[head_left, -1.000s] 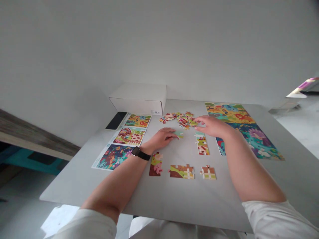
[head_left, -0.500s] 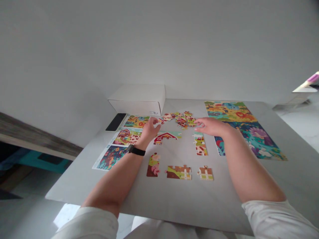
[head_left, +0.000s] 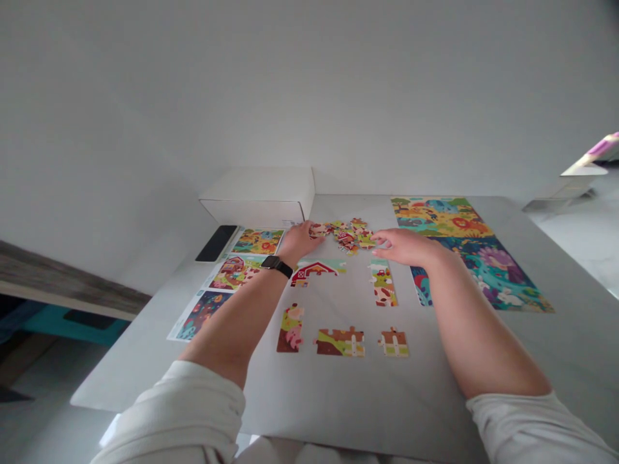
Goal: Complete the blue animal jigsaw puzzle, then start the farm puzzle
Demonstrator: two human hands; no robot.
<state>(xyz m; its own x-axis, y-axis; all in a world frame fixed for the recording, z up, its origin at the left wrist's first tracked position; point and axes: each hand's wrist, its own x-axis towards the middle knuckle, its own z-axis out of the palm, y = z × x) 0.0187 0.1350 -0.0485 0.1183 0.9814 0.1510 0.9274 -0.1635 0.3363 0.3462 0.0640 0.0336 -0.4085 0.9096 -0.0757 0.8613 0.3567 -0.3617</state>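
A loose pile of jigsaw pieces (head_left: 345,238) lies toward the back of the table. My left hand (head_left: 300,241), with a black watch on the wrist, reaches to the pile's left end, thumb and fingers parted around the pieces there. At the right end, my right hand (head_left: 401,245) is open, its fingers beside the outermost pieces. In front are joined sections: a red barn roof strip (head_left: 319,268), a tractor-and-cow strip (head_left: 383,283), a pig section (head_left: 290,328) and a fence section (head_left: 341,343). A separate fence piece (head_left: 394,343) lies to their right.
A white box (head_left: 256,193) stands at the back left, with a black phone (head_left: 216,243) in front. A picture sheet (head_left: 227,274) lies partly under my left arm. Two finished-looking pictures, a safari (head_left: 442,217) and a sea scene (head_left: 503,270), lie right.
My left hand has moved right and slightly back to the pile's left end. My right hand stays by the right end. The view has shifted slightly.
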